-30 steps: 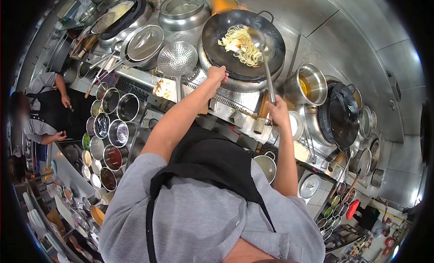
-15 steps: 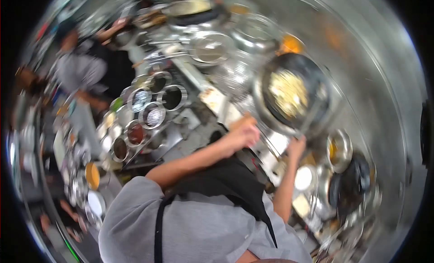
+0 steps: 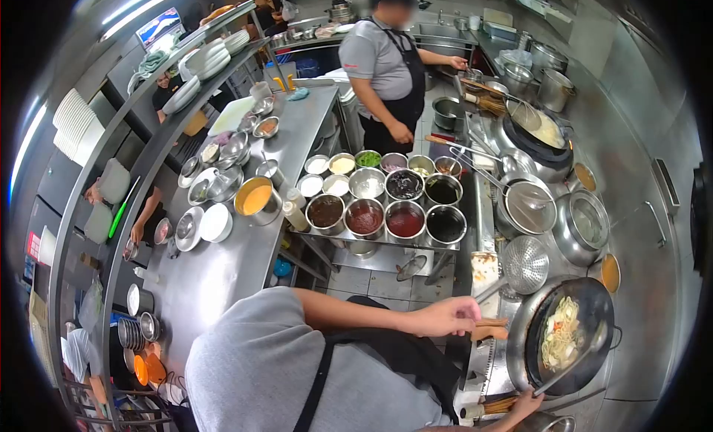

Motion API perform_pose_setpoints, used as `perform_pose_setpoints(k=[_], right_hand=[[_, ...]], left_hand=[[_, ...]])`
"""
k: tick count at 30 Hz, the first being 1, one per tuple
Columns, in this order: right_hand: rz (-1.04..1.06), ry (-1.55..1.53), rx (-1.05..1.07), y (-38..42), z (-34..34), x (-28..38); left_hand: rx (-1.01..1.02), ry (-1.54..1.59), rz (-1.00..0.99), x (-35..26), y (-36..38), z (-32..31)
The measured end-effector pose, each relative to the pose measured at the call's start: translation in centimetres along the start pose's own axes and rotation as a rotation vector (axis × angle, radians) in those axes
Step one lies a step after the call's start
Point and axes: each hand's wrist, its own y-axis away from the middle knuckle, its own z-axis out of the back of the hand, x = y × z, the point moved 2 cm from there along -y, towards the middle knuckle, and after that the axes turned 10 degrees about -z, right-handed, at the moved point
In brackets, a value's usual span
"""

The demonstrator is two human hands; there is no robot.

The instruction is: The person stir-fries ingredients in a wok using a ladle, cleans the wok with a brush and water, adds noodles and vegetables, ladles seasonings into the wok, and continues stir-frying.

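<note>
At the lower right, my right hand (image 3: 526, 404) is closed round the handle of a long metal ladle (image 3: 564, 374). Its head rests at the far side of a dark wok (image 3: 536, 343) on the stove, beside pale noodles (image 3: 563, 334) mixed with bits of orange and white. My left hand (image 3: 449, 317) has its fingers curled in front of the wok, right at two brown wooden handles (image 3: 490, 331). The shaft of a perforated skimmer (image 3: 526, 264) runs down to its thumb. I cannot tell what, if anything, is inside those left fingers.
Metal pots of sauces (image 3: 365, 218) and chopped ingredients stand on a cart beyond my left arm. Another person (image 3: 390, 75) works farther along the stove. A second wok (image 3: 533, 131), a mesh strainer (image 3: 530, 207) and several pots line the range. A steel counter (image 3: 186, 283) runs behind me.
My view has turned and tilted up, so more of the kitchen shows and the wok now appears lower right. The ladle is still in my right hand, over the noodles.
</note>
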Motion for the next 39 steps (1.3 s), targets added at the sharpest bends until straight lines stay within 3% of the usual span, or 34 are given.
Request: perform_pose_setpoints(k=[1,3,6,7,9,12,13,14,15,16,18,19,20,23,27,30,31,33,36,39], right_hand=[[-0.033,0.256,-0.153,1.0,-0.8,4.5],[-0.049,0.436,-0.226,-2.7,-1.8,1.7],[-0.372,0.230,0.059,-3.0,-4.2,1.9],[-0.153,0.279,0.059,-3.0,-4.5,1.2],[-0.320,0.350,0.082,1.9,-5.0,7.7],[0.928,0.595,-0.414,3.0,-6.3,1.5],[0.590,0.391,-0.076,5.2,-6.5,4.1],[0.113,0.057,0.166,8.9,-7.1,9.1],[-0.292,-0.126,0.207,13.0,-7.8,14.3],[-0.415,-0.162,0.284,12.3,-7.5,12.8],[-0.334,-0.048,0.246,13.0,-8.0,12.9],[-0.292,0.054,0.218,12.8,-8.8,12.7],[-0.219,0.172,0.123,14.0,-9.8,14.4],[-0.458,-0.250,0.051,20.4,-13.5,20.2],[-0.656,-0.618,0.293,29.3,-18.6,27.8],[-0.694,-0.763,0.536,32.3,-21.9,29.9],[-0.740,-0.817,0.632,32.9,-22.9,30.2],[-0.780,-0.695,0.760,33.4,-25.2,30.1],[-0.703,-0.343,0.750,34.6,-29.9,30.6],[-0.574,-0.157,0.729,34.2,-32.4,28.4]], left_hand=[[0.017,-0.025,0.074,0.5,-0.4,0.9],[0.056,-0.072,0.221,1.9,-0.8,3.3],[-0.013,-0.087,0.323,9.2,-0.7,10.9],[-0.055,-0.105,0.379,11.7,0.0,14.5],[-0.209,-0.006,0.503,17.7,1.8,22.0],[-0.607,0.234,0.673,21.5,7.7,31.5],[-0.724,0.305,0.668,22.3,9.8,34.4],[-0.836,0.375,0.677,24.4,11.8,37.1],[-1.058,0.451,0.728,26.8,12.9,40.0],[-1.016,0.538,0.671,28.0,14.7,42.1],[-1.087,0.443,0.556,29.0,16.4,45.3],[-1.194,0.384,0.569,32.8,16.8,48.8],[-1.199,0.481,0.527,32.1,16.9,49.0],[-1.107,0.814,0.463,27.7,16.1,46.5],[-0.826,0.526,0.498,25.6,15.6,42.3],[-1.007,0.584,0.557,28.9,14.5,43.2],[-1.150,0.588,0.511,31.8,14.3,45.0],[-1.408,0.540,0.374,28.6,13.4,43.6],[-0.972,0.829,0.258,29.7,14.0,45.5],[-0.840,0.606,0.364,27.1,15.5,43.7]])
